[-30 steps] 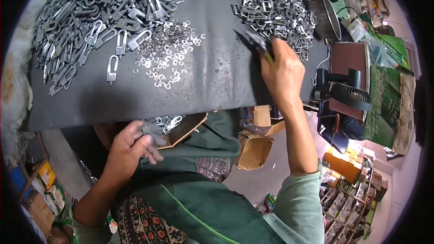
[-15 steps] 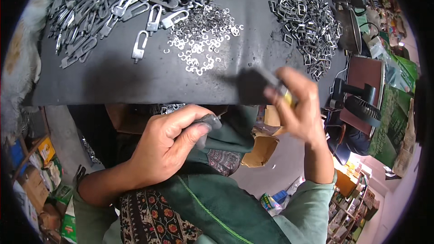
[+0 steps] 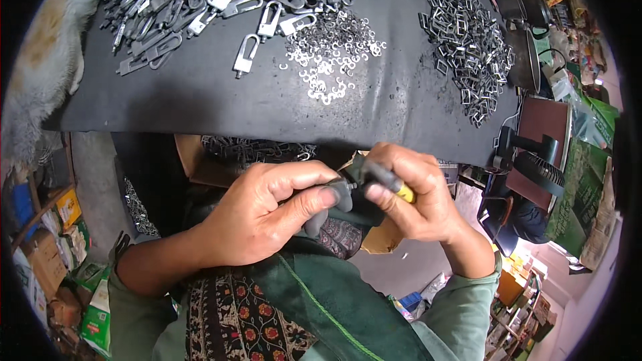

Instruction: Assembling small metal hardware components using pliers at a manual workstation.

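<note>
Both hands meet below the near edge of the black desk (image 3: 200, 107). The left hand (image 3: 261, 217) and right hand (image 3: 414, 194) pinch a dark pliers-like tool (image 3: 358, 190) between them. Next they must grip it well

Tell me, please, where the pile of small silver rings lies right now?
In the head view, the small silver rings lie upper centre on the black table, between the grey clips on the left and the rectangular buckles on the right.
</note>
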`<state>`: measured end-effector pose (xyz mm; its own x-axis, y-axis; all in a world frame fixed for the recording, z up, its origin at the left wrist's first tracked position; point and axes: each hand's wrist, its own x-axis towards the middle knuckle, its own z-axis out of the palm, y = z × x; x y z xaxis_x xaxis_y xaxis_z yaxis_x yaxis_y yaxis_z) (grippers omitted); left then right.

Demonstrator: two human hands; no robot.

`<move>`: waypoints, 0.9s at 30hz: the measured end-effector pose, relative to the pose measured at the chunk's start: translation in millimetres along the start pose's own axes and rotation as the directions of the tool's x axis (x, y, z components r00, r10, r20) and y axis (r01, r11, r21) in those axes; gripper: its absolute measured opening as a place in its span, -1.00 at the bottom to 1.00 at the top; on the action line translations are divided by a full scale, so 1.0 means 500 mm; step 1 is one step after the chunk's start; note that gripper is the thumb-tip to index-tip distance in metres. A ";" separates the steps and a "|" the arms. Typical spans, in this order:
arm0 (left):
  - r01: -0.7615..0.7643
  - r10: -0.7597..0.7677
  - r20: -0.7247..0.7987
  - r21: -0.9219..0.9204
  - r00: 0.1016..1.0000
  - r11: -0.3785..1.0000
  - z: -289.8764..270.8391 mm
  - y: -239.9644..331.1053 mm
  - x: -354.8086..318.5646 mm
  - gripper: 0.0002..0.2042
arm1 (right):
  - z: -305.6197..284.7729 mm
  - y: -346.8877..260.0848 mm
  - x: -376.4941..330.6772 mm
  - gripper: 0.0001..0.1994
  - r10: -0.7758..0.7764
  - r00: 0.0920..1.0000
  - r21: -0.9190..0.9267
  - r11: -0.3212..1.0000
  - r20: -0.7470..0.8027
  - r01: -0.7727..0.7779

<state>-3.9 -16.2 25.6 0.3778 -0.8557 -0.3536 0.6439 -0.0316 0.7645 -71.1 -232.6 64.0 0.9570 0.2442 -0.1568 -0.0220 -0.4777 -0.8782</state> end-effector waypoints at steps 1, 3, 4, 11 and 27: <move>0.009 -0.009 0.003 -0.013 1.000 1.000 0.000 0.001 -0.002 -0.83 | -0.002 -0.003 0.000 -0.86 0.004 1.000 -0.002 1.000 0.003 -0.004; 0.029 -0.028 0.016 -0.036 0.999 0.999 -0.002 0.002 -0.005 -0.83 | -0.005 -0.009 -0.002 -0.87 0.016 1.000 -0.007 1.000 0.003 -0.016; 0.027 -0.026 0.018 -0.036 1.000 0.999 -0.006 0.003 -0.004 -0.83 | -0.005 -0.009 -0.002 -0.87 0.015 1.000 -0.009 1.000 0.002 -0.015; 0.379 -0.314 0.262 -0.254 0.913 0.890 -0.021 0.007 -0.003 -0.82 | -0.013 0.011 -0.003 -0.85 -0.166 0.972 -0.035 0.984 0.165 0.174; 0.220 -0.220 0.011 -0.038 0.975 0.975 -0.051 -0.005 -0.016 -0.76 | -0.031 -0.012 0.015 -0.73 0.006 0.972 -0.844 0.495 -0.233 -0.206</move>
<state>8.4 3.9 12.5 0.2197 -0.8334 -0.5071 0.7363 -0.1993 0.6467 -59.4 -241.1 74.9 0.9979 0.0376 -0.0522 0.0365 -0.9991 -0.0213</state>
